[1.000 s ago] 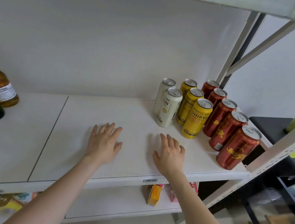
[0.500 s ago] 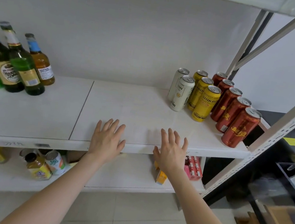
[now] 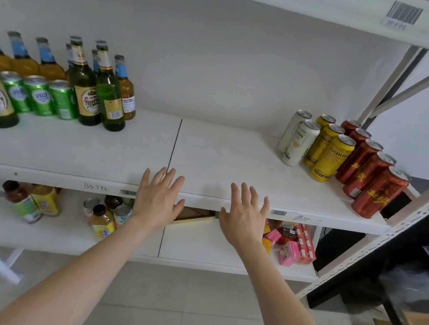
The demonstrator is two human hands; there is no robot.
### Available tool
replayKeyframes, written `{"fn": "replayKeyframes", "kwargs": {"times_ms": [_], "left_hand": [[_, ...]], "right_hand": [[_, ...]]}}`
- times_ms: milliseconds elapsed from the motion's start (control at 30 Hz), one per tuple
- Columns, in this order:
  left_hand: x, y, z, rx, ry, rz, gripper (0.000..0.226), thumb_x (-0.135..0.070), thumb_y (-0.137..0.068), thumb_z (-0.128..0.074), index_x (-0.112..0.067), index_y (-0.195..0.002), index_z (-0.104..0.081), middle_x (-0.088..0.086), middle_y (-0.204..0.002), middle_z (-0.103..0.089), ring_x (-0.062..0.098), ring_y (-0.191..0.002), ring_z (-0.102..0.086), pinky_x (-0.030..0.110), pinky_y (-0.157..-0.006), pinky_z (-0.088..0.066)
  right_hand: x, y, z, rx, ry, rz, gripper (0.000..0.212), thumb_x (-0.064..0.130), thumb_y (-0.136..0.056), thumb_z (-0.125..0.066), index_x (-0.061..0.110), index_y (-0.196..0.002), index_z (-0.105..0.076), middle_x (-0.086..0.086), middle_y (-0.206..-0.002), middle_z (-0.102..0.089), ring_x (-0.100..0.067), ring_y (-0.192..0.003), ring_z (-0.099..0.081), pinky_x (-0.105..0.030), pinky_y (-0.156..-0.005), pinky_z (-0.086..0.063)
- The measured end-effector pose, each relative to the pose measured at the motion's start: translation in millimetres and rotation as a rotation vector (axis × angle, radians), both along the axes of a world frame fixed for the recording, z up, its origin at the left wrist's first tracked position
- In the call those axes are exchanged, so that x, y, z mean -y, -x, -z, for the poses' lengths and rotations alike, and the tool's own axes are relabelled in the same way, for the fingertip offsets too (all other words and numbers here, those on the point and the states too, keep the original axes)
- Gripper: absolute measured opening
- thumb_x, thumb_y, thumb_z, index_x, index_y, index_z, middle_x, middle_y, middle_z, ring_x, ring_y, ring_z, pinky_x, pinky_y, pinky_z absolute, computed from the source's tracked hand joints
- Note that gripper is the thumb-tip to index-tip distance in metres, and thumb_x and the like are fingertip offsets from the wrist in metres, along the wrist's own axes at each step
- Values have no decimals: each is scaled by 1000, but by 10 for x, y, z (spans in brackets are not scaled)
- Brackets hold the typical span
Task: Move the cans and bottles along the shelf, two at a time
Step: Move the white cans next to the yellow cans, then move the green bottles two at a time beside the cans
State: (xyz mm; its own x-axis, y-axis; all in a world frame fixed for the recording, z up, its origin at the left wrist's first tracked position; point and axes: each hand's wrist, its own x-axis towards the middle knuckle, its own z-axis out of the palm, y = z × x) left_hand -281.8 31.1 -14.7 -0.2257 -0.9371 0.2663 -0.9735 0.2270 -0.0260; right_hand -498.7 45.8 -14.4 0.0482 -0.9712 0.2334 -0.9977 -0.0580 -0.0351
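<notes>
On the white shelf (image 3: pixel 221 163), several cans stand at the right end: two white cans (image 3: pixel 300 142), three yellow cans (image 3: pixel 331 158) and a row of red cans (image 3: pixel 368 178). At the left end stand green bottles (image 3: pixel 106 97), amber bottles (image 3: pixel 26 64) and green cans (image 3: pixel 39 96). My left hand (image 3: pixel 158 198) and my right hand (image 3: pixel 245 216) are held out flat with fingers spread at the shelf's front edge, between the two groups. Neither hand holds anything.
A lower shelf (image 3: pixel 195 248) holds small bottles, tins and pink cartons (image 3: pixel 295 246). A slanted metal upright (image 3: pixel 391 231) closes the shelf's right end. A black rack (image 3: pixel 409 300) stands further right. Another shelf board (image 3: pixel 313 2) runs overhead.
The view has pulled back and swung left, bringing the bottles and green cans at the left end into sight. Both hands have drawn back from the shelf surface to its front edge, still open.
</notes>
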Motion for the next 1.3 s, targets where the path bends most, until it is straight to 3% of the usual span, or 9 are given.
{"fn": "replayKeyframes", "kwargs": {"times_ms": [400, 933, 1300], "left_hand": [[-123, -1645, -29, 54, -30, 6, 58, -51, -96, -42, -21, -145, -38, 10, -155, -36, 29, -145, -27, 57, -117, -18], [249, -3052, 21, 65, -28, -42, 59, -51, -96, -38, -22, -147, -31, 9, -157, -32, 29, -146, -24, 56, -117, -17], [553, -4141, 21, 9, -16, -55, 58, -49, -93, -47, -19, -143, -41, 10, -152, -41, 31, -142, -33, 57, -115, -23]], "right_hand": [[-103, -1692, 53, 41, 0, 37, 63, 42, -97, -44, 19, -152, -24, -8, -160, -25, -29, -147, -20, -59, -116, -11], [370, -3191, 169, 52, -29, -8, 69, 50, -97, -41, 22, -154, -15, -7, -163, -17, -29, -150, -13, -59, -117, -6], [709, -4286, 196, 46, -32, 3, 68, 52, -97, -39, 23, -154, -17, -7, -162, -21, -28, -149, -16, -58, -118, -6]]}}
